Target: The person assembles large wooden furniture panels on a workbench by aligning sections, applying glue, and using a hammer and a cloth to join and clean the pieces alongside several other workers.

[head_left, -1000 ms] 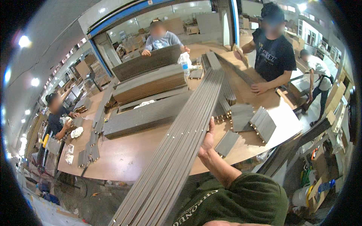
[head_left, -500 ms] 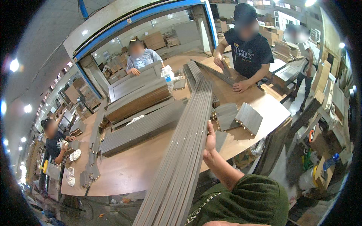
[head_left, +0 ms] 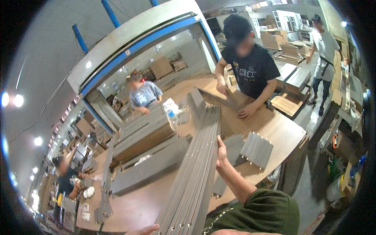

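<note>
A long bundle of grey wooden strips point(head_left: 192, 164) slants up and away from me over the table, with small holes at its near end. My right hand point(head_left: 221, 154) grips its right side, thumb up along the edge and fingers hidden beneath. At the lower edge, my left hand point(head_left: 145, 229) holds the left side of the near end; only part of it shows. Beyond the far end lies another stack of grey strips point(head_left: 195, 100). Right of the bundle rests a small grey panel point(head_left: 256, 150) with wooden dowels along its edges.
Stacked grey panels point(head_left: 145, 117) and boards point(head_left: 149, 164) lie left on the brown table point(head_left: 129, 203). Across it, a co-worker in black point(head_left: 250, 70) handles a grey strip point(head_left: 217, 98). Another co-worker point(head_left: 145, 94) stands behind the panels, a third point(head_left: 67, 178) far left. A person point(head_left: 326, 58) stands right.
The bundle's near end has come into view, with my left hand at it. My right hand keeps its hold. The co-worker behind the panels has lowered a raised panel onto the stack.
</note>
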Demonstrator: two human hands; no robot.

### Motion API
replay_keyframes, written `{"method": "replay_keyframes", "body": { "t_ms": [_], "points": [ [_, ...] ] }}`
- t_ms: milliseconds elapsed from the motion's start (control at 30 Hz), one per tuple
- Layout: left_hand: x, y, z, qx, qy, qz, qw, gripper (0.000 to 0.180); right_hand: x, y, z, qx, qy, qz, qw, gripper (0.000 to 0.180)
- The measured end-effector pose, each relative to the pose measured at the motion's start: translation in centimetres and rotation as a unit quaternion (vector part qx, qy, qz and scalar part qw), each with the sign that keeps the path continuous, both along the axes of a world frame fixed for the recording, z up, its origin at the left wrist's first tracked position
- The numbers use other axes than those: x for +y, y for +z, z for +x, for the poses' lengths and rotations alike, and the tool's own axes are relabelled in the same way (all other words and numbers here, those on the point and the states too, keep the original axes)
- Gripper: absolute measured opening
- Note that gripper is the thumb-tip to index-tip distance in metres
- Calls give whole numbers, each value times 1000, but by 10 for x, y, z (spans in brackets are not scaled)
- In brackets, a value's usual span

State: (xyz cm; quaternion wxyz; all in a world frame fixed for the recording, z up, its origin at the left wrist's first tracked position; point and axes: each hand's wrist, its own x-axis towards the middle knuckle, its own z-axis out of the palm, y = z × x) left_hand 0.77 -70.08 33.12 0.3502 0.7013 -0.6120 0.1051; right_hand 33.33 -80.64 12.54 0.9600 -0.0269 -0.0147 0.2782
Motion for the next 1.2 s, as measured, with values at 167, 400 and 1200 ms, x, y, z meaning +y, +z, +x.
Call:
{"method": "replay_keyframes", "body": {
  "t_ms": [167,400,1200],
  "points": [
    [-17,-15,65,87,-28,19,996,51,-15,-18,64,17,-5,-39,999,57],
    [-74,10,136,95,55,20,994,19,-26,-49,125,26,-57,-90,994,50],
    [-121,-55,234,46,0,84,995,64,-151,28,-58,-140,59,-155,976,71]
  ]
}}
